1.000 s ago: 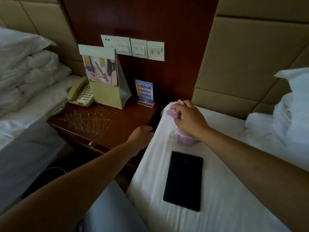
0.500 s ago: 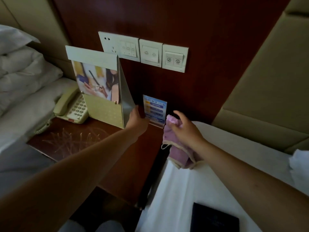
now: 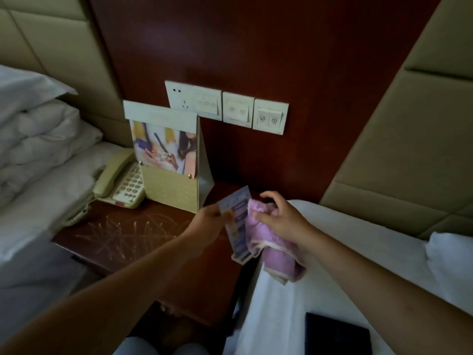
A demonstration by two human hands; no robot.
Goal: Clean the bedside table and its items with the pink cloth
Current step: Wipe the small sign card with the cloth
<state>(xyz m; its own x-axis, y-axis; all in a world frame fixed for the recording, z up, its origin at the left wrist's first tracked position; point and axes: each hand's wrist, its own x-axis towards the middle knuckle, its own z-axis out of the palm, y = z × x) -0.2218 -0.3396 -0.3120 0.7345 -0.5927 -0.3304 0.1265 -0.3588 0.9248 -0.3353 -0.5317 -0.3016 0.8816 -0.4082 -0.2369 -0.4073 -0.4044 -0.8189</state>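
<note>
My left hand (image 3: pixel 210 221) pinches the small blue acrylic sign card (image 3: pixel 236 221) above the dark wooden tabletop (image 3: pixel 122 237) so my right hand (image 3: pixel 279 221), gripping the bunched pink cloth (image 3: pixel 271 254), can wipe its face.

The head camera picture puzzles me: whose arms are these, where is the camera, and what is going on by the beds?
No machine here: a person wears a camera on the head, looking down at their own hands. The left hand holds a small blue sign card, lifted off the bedside table. The right hand presses the pink cloth against the card. On the table stand a cream telephone and a brochure holder. A dark flat item lies on the right bed.
</note>
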